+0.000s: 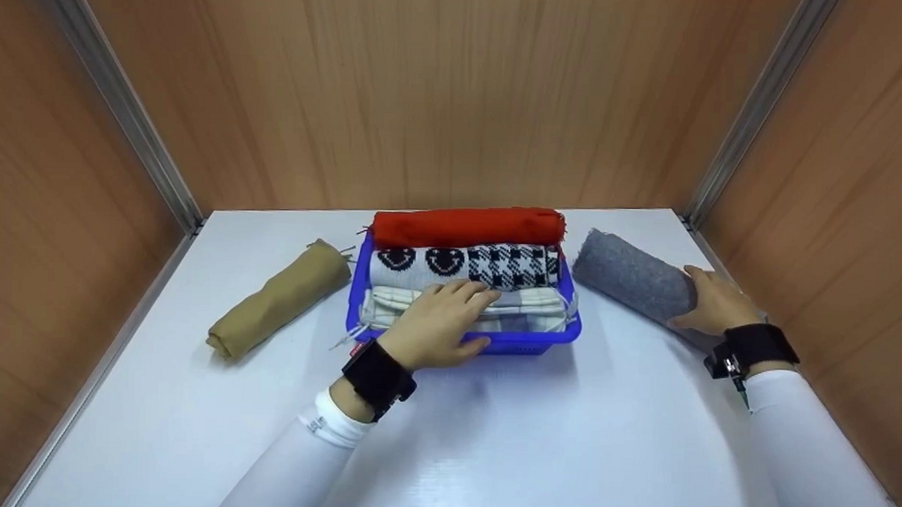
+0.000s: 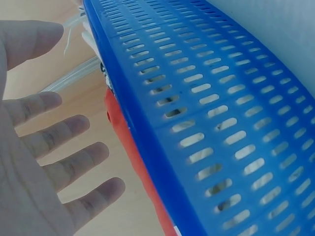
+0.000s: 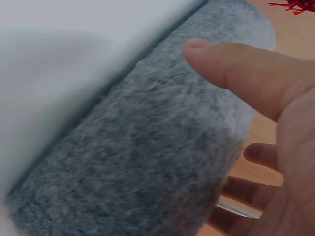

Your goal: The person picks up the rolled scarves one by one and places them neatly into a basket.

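1. On the white table [image 1: 489, 450], inside a wood-panelled booth, sits a blue slotted basket [image 1: 538, 339], near the middle and toward the back wall.
2. Basket holds three rolled cloths side by side: a red roll [image 1: 467, 227] at the back, a black-and-white patterned roll [image 1: 496, 264] in the middle, a pale cream checked roll [image 1: 532, 305] at the front.
3. Left hand [image 1: 437, 328] lies over the front of the basket, fingers straight and relaxed, resting on the cream roll with fingertips reaching the patterned one. It grips nothing; the thumb sits at the basket's front wall.
4. Left wrist view: spread fingers [image 2: 74, 164] beside the blue perforated wall [image 2: 206, 123], a strip of red cloth [image 2: 142, 167] showing at its rim.
5. Right hand [image 1: 716, 300] grips a grey felt roll [image 1: 630, 278], which lies on the table just right of the basket, angled toward the right wall, apart from the basket.
6. Right wrist view confirms it: thumb [image 3: 236, 69] on top of the grey roll [image 3: 147, 167], fingers [image 3: 261, 152] curled beneath its end.
7. Olive-tan roll [image 1: 280, 300] lies on the table left of the basket, its near end just beside the rim; no hand on it.
8. Both forearms wear white sleeves and black wrist straps.
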Available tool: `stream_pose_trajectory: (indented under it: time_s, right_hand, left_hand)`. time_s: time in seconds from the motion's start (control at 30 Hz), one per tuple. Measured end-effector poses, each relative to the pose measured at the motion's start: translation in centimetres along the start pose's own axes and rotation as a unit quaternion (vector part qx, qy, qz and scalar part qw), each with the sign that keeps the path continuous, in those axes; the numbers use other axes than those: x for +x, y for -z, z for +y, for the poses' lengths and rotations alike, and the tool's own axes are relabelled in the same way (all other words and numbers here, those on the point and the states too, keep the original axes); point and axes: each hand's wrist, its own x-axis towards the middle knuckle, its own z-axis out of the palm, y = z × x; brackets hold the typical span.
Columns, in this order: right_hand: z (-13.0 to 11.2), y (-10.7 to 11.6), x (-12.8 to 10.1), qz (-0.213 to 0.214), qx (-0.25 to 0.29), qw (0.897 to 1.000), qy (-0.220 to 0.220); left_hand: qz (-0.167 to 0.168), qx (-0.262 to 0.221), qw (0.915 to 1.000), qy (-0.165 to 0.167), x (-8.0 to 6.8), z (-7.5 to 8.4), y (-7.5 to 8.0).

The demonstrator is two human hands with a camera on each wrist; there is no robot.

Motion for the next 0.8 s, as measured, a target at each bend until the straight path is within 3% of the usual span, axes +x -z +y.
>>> stream_pose_trajectory:
  time_s: [0.8]
  right_hand:
    - [1.2, -1.2, 0.3, -0.007, -0.037, 0.999, -0.026]
  left_hand:
    - [0.007, 0.02, 0.9996, -0.02, 1.1, 1.6, -0.9]
